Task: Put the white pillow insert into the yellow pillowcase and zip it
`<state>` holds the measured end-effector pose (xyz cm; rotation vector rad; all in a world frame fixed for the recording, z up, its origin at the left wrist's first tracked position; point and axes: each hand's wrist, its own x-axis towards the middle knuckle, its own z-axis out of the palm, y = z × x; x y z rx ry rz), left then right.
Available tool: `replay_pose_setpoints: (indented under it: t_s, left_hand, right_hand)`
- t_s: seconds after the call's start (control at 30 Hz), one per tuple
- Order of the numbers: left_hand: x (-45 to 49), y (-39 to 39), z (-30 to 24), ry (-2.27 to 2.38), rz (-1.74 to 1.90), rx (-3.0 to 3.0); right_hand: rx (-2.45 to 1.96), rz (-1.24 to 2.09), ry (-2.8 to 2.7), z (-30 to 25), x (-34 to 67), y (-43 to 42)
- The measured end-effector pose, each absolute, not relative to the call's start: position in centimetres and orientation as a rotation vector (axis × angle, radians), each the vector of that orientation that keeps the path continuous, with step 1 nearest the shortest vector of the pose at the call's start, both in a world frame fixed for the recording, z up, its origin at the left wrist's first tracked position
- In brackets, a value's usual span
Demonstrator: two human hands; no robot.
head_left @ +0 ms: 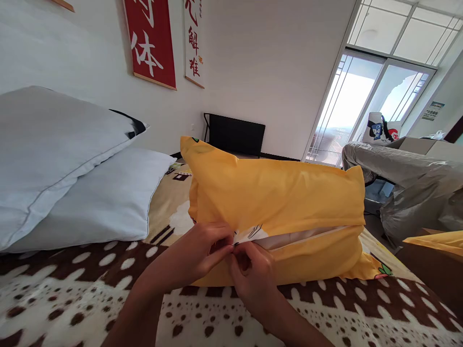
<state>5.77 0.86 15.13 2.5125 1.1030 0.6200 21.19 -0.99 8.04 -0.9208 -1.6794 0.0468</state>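
Note:
A yellow pillowcase with a stuffed pillow inside lies across the bed in front of me. Along its near side a long slit gapes toward the right, showing the white pillow within. My left hand pinches the edge of the pillowcase at the slit's left part. Right beside it, my right hand is closed on the same edge, and the fingertips of both hands almost meet. A tiny dark spot shows between them; whether it is a zipper pull or part of the print I cannot tell.
Two white pillows are stacked on the left. A brown and white patterned blanket covers the bed's near part. At right stand a plastic-wrapped piece of furniture and a brown box with yellow cloth on it.

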Motion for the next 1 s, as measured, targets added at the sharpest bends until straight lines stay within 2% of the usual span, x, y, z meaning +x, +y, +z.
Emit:
replay_pose_setpoints:
  t_s: [0.27, 0.5, 0.83, 1.0]
  left_hand:
    - [6.0, 0.8, 15.4, 0.952, 0.701, 2.508]
    - [6.2, 0.8, 15.1, 1.071, 0.719, 2.549]
    - [6.6, 1.1, 15.3, 1.117, 0.607, 2.593]
    - [6.8, 1.0, 15.2, 1.121, 0.605, 2.603]
  right_hand:
    - [-0.812, -0.16, -1.669, 8.4, 21.9, -1.1]
    - [-0.792, -0.493, -1.708, 8.2, 21.8, -0.9]
    - [-1.082, 0.19, -1.806, 8.7, 22.3, -1.2]
    - [-1.145, 0.257, -1.791, 8.6, 22.5, -1.2]
